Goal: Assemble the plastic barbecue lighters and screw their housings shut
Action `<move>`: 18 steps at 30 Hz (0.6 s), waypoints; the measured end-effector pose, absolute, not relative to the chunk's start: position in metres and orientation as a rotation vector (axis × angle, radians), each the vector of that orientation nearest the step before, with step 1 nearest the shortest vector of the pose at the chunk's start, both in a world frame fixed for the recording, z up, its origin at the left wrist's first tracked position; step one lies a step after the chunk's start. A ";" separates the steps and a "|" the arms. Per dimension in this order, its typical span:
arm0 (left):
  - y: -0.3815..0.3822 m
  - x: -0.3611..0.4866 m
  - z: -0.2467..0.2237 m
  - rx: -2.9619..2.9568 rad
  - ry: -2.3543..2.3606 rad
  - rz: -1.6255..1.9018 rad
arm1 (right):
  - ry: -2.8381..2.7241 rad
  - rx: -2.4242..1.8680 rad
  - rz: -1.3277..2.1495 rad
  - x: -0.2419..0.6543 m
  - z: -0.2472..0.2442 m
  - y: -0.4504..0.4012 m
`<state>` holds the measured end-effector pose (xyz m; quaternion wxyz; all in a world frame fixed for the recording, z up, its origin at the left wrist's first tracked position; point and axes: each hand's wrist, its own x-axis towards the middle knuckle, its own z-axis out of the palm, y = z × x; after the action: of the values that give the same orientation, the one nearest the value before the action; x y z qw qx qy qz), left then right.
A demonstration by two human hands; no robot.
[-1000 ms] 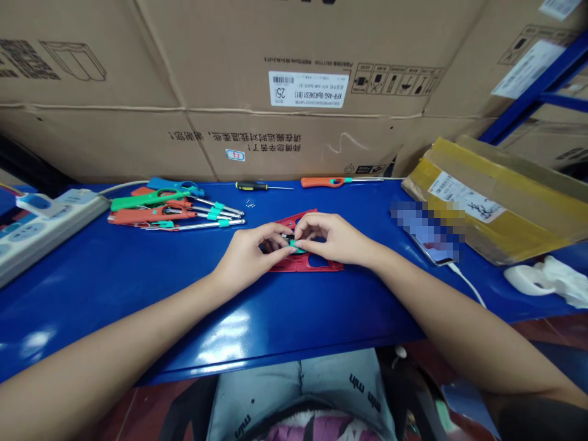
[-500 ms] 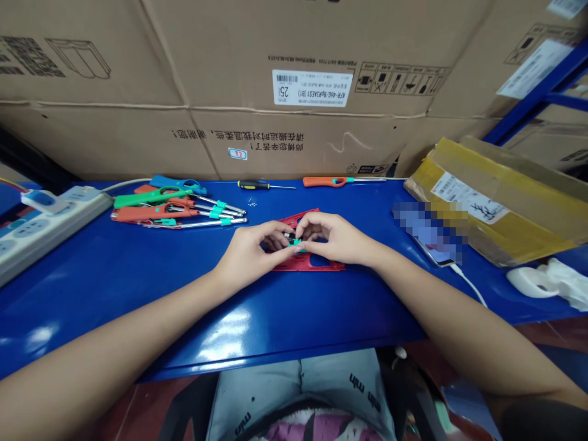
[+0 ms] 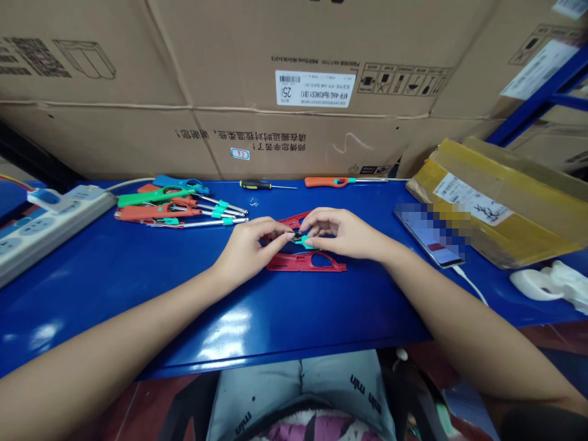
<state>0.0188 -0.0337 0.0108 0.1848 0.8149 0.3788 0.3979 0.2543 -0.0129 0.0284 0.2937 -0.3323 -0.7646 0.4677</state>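
Observation:
Between the fingers of both hands is a small teal trigger piece (image 3: pixel 304 241) with a dark part (image 3: pixel 297 236) at its left end. My left hand (image 3: pixel 256 245) pinches the dark end with thumb and finger. With bent fingers, my right hand (image 3: pixel 337 233) grips the teal end. A red lighter shell half (image 3: pixel 298 262) lies on the table just in front of the fingers, hollow side up. The other red shell half (image 3: pixel 294 220) lies behind the hands, partly covered by them.
Several gas lighters (image 3: pixel 158 211) lie piled at the left beside a power strip (image 3: pixel 46 226). Small screws (image 3: pixel 254 203), a screwdriver (image 3: pixel 260 185) and an orange lighter (image 3: pixel 327 182) lie along the back. A phone (image 3: pixel 429 236) and a taped carton (image 3: pixel 500 196) are at the right.
My hands have drawn slightly apart, so more of the teal piece and its dark end shows. The front red shell half is now more in view.

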 end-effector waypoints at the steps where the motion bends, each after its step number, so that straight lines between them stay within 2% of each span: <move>1: -0.034 0.019 0.011 2.285 1.075 1.122 | -2.050 -0.881 1.218 0.256 0.030 -0.012; 11: -0.035 0.019 0.012 2.259 1.094 1.139 | -2.106 -1.076 1.246 0.258 0.040 -0.014; 18: -0.036 0.020 0.011 2.265 1.077 1.132 | -2.113 -1.056 1.247 0.255 0.041 -0.016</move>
<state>0.0201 -0.0361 0.0113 0.1938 0.8076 0.3840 0.4035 0.2548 -0.0155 0.0412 0.2329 -0.3844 -0.7693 0.4541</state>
